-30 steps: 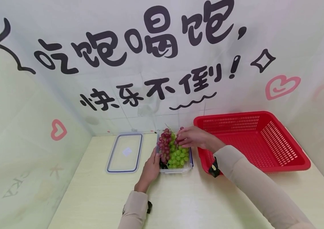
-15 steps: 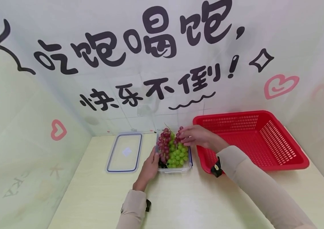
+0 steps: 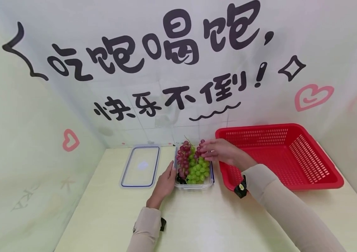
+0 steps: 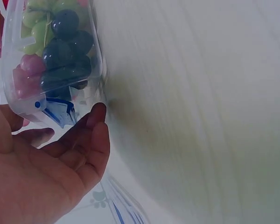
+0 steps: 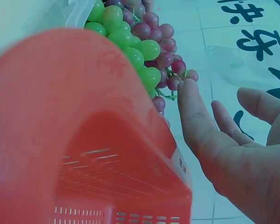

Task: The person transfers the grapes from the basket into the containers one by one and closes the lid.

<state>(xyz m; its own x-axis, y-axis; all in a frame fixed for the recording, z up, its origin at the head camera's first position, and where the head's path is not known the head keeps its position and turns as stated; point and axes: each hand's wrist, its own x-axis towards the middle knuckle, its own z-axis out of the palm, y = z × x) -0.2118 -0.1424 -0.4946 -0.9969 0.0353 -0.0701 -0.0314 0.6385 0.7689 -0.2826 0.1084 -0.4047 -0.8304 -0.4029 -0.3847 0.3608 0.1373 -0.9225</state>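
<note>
Curving loosely beside the clip-lock container, fingers of the left hand grasp nothing; the right hand, fingers extended and released, is beside red grapes heaped inside with green grapes.

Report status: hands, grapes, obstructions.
Left hand beside container; right hand beside red grapes, fingers extended. Grapes in container, some above rim; lid off. Red basket close right, apparently not blocking.

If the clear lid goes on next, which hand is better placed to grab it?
Probably the left hand: it lies between the grape box and the clear lid; the right hand is near the red basket.
</note>
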